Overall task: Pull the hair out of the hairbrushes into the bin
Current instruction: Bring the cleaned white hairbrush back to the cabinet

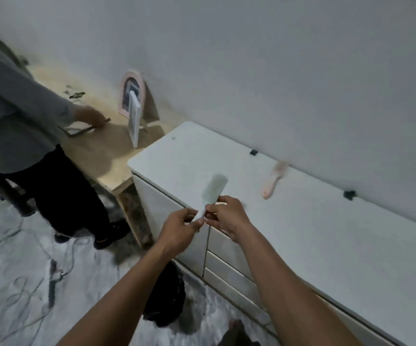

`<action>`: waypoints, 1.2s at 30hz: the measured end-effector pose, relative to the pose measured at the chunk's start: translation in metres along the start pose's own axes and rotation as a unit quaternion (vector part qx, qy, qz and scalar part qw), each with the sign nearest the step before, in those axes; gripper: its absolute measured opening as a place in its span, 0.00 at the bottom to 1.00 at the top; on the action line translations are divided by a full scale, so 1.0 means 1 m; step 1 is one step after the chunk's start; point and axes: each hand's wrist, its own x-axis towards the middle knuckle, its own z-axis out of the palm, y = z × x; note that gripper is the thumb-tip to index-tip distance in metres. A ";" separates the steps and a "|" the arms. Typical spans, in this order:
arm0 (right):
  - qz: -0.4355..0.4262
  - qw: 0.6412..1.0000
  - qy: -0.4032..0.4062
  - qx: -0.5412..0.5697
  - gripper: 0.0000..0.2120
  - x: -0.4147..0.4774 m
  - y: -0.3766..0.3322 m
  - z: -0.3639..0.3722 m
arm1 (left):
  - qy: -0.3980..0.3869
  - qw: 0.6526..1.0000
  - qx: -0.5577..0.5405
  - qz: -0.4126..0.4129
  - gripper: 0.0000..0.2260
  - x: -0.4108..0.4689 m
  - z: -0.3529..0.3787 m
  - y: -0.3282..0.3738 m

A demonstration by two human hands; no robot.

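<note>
A pale green hairbrush [213, 189] is held upright in front of the white cabinet [326, 233], its head pointing up and away. My left hand [179, 228] pinches the lower end of its white handle. My right hand [227, 216] grips the handle just above, fingers curled around it. A pink hairbrush [274, 179] lies on the cabinet top near the wall, untouched. A dark bin [167, 298] stands on the floor below my forearms, partly hidden by my left arm.
Another person [19, 116] in a grey top stands at the left, a hand on the wooden table [97, 151]. A pink arched mirror [132, 96] and a white frame lean there. Cables [27, 283] trail over the marbled floor. The cabinet has drawers [227, 268] in its front.
</note>
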 end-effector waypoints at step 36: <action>0.048 0.950 0.271 -0.148 0.23 0.133 -0.027 -0.299 | -0.123 0.952 0.260 0.107 0.11 0.150 0.308 0.120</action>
